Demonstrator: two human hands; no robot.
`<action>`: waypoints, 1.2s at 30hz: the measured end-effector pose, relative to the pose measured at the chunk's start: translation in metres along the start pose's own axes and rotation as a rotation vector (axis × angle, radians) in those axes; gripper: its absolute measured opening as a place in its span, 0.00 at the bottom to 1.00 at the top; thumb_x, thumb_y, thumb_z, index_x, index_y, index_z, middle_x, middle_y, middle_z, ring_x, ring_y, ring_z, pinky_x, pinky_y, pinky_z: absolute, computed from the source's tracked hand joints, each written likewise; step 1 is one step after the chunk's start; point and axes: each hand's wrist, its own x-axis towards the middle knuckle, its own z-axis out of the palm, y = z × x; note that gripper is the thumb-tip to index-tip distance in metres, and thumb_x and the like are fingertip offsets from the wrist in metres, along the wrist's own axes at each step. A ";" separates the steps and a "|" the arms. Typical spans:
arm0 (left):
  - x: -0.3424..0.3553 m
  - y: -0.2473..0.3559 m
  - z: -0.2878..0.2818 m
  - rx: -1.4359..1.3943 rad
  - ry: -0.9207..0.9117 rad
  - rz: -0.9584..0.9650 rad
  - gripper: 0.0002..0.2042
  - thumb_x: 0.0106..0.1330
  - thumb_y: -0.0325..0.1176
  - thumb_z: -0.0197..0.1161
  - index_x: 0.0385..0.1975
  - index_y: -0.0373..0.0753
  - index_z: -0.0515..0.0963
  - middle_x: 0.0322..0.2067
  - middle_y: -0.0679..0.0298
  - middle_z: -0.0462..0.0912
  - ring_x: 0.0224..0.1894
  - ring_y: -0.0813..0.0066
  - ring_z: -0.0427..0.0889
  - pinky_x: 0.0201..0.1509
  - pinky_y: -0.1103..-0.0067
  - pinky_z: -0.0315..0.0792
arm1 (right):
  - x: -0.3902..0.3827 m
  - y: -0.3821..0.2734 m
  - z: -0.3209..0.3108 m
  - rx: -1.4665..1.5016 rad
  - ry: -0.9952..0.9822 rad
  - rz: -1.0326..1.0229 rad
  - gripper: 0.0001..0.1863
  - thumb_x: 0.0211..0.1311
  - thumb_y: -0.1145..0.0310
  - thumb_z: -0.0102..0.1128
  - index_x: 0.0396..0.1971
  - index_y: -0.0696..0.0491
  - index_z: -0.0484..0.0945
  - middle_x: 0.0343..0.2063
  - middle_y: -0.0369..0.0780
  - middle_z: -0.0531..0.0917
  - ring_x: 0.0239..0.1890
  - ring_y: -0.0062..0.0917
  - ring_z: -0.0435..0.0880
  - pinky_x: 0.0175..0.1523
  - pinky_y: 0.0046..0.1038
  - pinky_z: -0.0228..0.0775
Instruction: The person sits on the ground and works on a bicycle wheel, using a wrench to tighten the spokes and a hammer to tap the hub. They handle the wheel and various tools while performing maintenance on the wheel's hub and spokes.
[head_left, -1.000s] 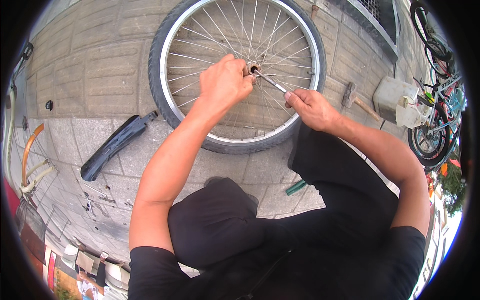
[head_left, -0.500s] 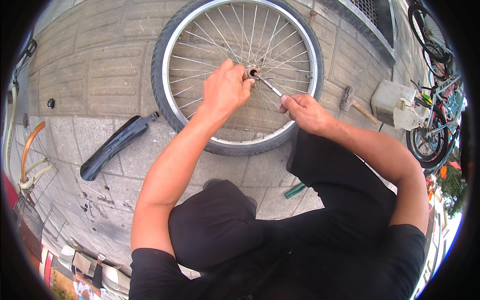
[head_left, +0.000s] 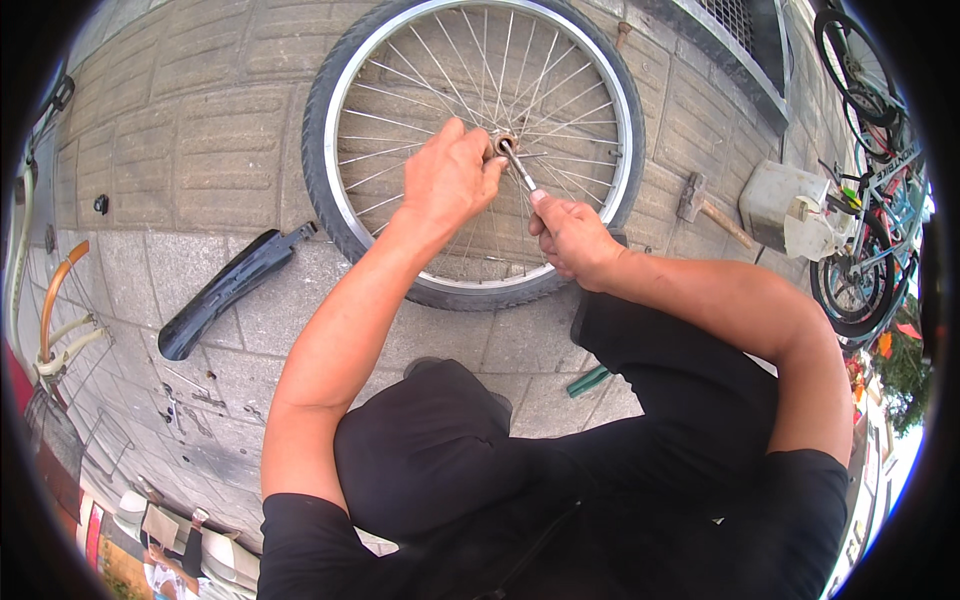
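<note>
A: What is nearest to the body of the person?
B: A dark green object [head_left: 588, 381] lies on the paving, at about half past five, if the wheel hub [head_left: 504, 145] is the centre of the clock.

A: And the right hand [head_left: 575, 240]?
B: It is between four and five o'clock of the hub. Its fingers are closed around a slim metal tool [head_left: 523, 173], with the thumb laid along the shaft. The tool is slanting toward eleven, and its tip is at the opening of the hub. How deep it enters, one cannot tell.

A: What does the left hand [head_left: 450, 178] do?
B: It is at about eight o'clock, with bent fingers and the thumb at the edge of the hub. Whether they pinch it or only press against it, one cannot tell.

A: Where is the wheel [head_left: 316, 170]?
B: It lies flat on the paving, in front of the knees, under both hands.

A: And what is farther away?
B: A black mudguard [head_left: 235, 295] lies at eight, apart from the tyre. A hammer [head_left: 708, 210] lies between three and four. Behind it, in the same direction, stands a whitish container [head_left: 780, 205], and then come some bicycles [head_left: 885, 195].
</note>
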 end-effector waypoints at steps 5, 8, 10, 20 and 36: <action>-0.004 -0.003 0.007 -0.024 0.024 0.042 0.13 0.65 0.45 0.75 0.34 0.42 0.84 0.37 0.59 0.80 0.41 0.53 0.85 0.44 0.58 0.78 | 0.001 0.008 -0.003 -0.005 -0.021 -0.009 0.25 0.83 0.44 0.50 0.33 0.50 0.72 0.14 0.29 0.64 0.12 0.16 0.57 0.16 0.25 0.51; -0.012 -0.011 0.003 -0.062 0.057 0.063 0.12 0.65 0.44 0.75 0.34 0.42 0.83 0.37 0.58 0.79 0.41 0.52 0.85 0.44 0.58 0.79 | -0.002 0.004 0.008 -0.027 -0.035 0.006 0.25 0.83 0.44 0.50 0.32 0.50 0.72 0.13 0.29 0.63 0.11 0.17 0.57 0.16 0.26 0.50; -0.027 -0.028 -0.015 -0.057 0.101 0.046 0.12 0.65 0.43 0.75 0.34 0.41 0.83 0.38 0.57 0.79 0.42 0.52 0.85 0.45 0.58 0.79 | 0.000 0.007 0.029 -0.060 -0.064 -0.036 0.25 0.83 0.44 0.51 0.30 0.49 0.72 0.13 0.29 0.61 0.10 0.17 0.56 0.16 0.27 0.50; -0.122 -0.037 -0.046 -0.040 0.045 0.202 0.16 0.66 0.46 0.72 0.47 0.45 0.89 0.49 0.52 0.83 0.52 0.50 0.87 0.52 0.58 0.83 | -0.107 0.063 0.081 -0.206 0.100 -0.121 0.25 0.81 0.40 0.51 0.30 0.44 0.70 0.12 0.25 0.58 0.10 0.14 0.54 0.15 0.22 0.44; -0.258 -0.042 -0.161 -0.368 0.354 0.046 0.11 0.69 0.45 0.67 0.43 0.50 0.90 0.48 0.60 0.88 0.51 0.55 0.88 0.53 0.60 0.81 | -0.184 0.057 0.123 -0.286 0.086 -0.486 0.23 0.81 0.43 0.55 0.29 0.45 0.71 0.13 0.26 0.59 0.11 0.13 0.54 0.16 0.23 0.46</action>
